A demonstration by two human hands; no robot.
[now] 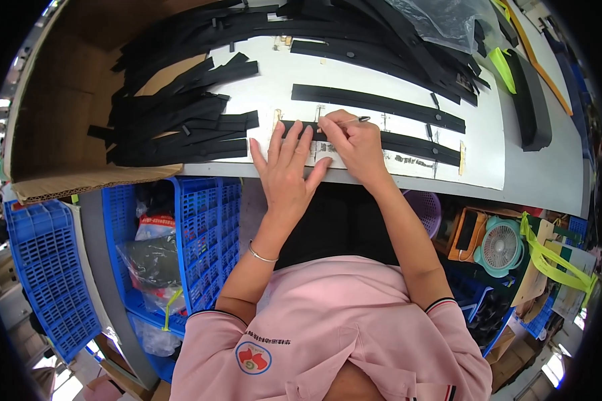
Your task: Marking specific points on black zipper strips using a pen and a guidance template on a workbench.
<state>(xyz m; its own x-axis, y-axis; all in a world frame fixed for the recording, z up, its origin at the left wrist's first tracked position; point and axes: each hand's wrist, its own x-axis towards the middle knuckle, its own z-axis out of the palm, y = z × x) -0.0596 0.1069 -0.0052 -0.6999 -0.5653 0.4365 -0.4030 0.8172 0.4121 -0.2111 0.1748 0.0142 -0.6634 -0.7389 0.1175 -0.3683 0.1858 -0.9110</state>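
A black fabric strip point(415, 147) lies lengthwise on a white board point(483, 164) near the table's front edge. My left hand point(285, 175) is spread out, its fingertips pressing on the strip's left part. In my right hand point(362, 150) is a slim pen point(363, 119), its dark end pointing up and to the right. The right fingers rest at the strip beside my left hand, and they hide the pen's tip. Just beyond lies a second black strip point(381, 107), parallel to the first, with a small dark round piece on it.
Loose black strips point(174, 130) spill from an open cardboard box point(60, 127) at left. More strips point(381, 40) and a clear plastic bag point(441, 23) lie at the back. Blue crates point(211, 234) stand below the table. A small green fan point(500, 247) sits lower right.
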